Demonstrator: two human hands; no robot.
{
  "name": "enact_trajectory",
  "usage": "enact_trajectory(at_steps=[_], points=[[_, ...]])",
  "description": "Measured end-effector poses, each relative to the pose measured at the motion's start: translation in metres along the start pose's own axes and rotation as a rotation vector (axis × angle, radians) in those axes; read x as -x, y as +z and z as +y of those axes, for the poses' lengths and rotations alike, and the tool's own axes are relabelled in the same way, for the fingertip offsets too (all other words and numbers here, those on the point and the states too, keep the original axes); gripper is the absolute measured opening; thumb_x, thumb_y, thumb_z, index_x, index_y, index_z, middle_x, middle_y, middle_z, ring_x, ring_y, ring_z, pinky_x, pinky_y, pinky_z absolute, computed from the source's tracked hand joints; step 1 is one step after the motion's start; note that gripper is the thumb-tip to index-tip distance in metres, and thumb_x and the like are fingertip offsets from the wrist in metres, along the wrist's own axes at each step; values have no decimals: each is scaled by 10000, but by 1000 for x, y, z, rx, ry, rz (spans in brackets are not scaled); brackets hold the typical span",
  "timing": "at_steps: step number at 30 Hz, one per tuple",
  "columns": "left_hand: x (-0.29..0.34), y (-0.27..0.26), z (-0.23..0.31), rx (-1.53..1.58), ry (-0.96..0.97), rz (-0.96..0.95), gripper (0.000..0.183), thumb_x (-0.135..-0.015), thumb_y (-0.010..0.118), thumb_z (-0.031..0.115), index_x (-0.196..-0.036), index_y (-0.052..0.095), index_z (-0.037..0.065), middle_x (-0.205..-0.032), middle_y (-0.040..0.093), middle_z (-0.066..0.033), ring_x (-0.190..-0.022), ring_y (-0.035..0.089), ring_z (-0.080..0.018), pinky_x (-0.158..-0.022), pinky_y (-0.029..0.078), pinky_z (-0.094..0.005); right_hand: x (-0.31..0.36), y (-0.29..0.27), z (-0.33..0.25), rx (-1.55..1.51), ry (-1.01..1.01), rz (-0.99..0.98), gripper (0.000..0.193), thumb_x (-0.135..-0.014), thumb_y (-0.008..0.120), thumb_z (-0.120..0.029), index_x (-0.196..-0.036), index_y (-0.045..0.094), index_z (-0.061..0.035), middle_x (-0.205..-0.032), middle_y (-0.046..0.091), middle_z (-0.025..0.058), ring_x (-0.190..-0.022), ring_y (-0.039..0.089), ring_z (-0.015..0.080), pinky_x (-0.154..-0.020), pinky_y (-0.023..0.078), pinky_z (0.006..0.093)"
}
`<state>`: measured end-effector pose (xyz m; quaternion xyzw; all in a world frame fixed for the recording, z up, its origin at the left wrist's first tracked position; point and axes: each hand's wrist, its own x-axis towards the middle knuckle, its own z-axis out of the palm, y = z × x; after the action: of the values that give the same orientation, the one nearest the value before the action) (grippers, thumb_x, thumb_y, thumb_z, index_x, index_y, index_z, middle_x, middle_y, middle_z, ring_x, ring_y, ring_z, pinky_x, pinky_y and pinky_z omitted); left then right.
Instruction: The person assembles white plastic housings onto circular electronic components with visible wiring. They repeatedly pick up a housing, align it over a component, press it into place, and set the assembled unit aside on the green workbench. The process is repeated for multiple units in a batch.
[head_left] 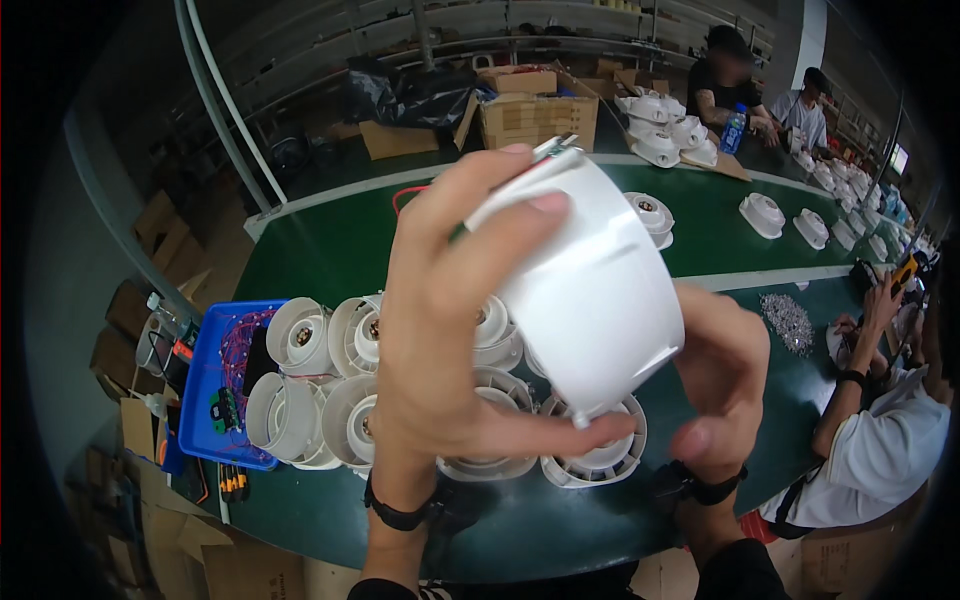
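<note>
Raised over the bench, a white round plastic fan housing [600, 290] is tilted in front of me. My left hand [435, 300] grips it from the left, with fingers over its upper side and the thumb below. At its right side my right hand [725, 365] is curled against it; its fingertips pass behind the housing, and its thumb is apart from it. A red wire [402, 193] shows beside my left hand. Beneath my hands stand several similar white housings [298, 337] in rows, some with a metallic centre visible.
A blue tray [200, 400] with red wires stands at the left, near screwdrivers [233, 482]. More housings [763, 215] sit on the green belt [330, 235]. Small metal parts [787, 322] are piled at right, near a person in white [880, 440]. Cardboard boxes [540, 115] stand behind.
</note>
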<state>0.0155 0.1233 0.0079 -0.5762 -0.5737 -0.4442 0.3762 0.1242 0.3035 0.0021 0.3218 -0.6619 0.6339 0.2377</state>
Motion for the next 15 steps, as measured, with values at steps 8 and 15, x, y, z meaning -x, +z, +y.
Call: enact_trajectory(at_steps=[8,15], points=[[5,14,-8,77,-7,-35,960,-675,777,601,-1370,422,41,-1403,408,-269,-1259,485,-394,-1059,381,-495,-5,13,-5,-109,242,216,289,-918,600,-58,-1159,541,91,-921,693,157,-774,695,158,-677,543,247],[5,7,9,394,-467,-44,811,-786,663,426,-1368,391,-68,-1378,450,-237,-1269,476,-324,-1094,331,-412,-7,3,3,433,-45,146,230,-781,767,-116,-891,651,50,-696,680,100,-567,653,123,-511,458,229]])
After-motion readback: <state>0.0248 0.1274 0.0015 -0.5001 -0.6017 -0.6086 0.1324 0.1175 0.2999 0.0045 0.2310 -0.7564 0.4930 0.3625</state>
